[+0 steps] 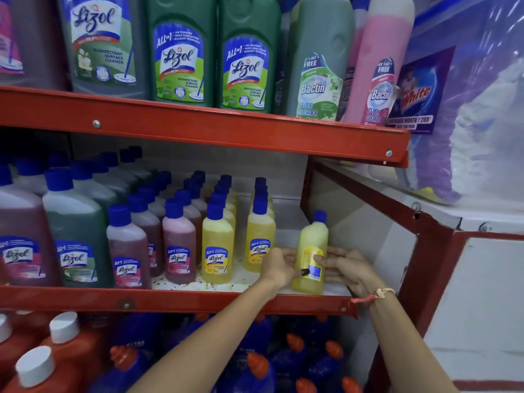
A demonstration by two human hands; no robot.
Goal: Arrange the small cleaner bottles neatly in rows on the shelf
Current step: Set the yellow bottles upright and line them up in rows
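Note:
A small yellow cleaner bottle (311,245) with a blue cap stands at the front right of the middle shelf (198,303), its back label facing me. My left hand (279,268) grips its left side and my right hand (347,269) grips its right side. To its left, two rows of yellow bottles (217,251) run toward the back of the shelf. Rows of small pink bottles (178,251) stand further left. A gap of white shelf floor separates the held bottle from the nearest yellow row (259,239).
Large pink and green Lizol bottles (76,245) fill the shelf's left end. The red shelf above (198,126) carries tall green and pink cleaner bottles. Below are red and blue bottles (255,364). A red frame post (425,251) bounds the right side.

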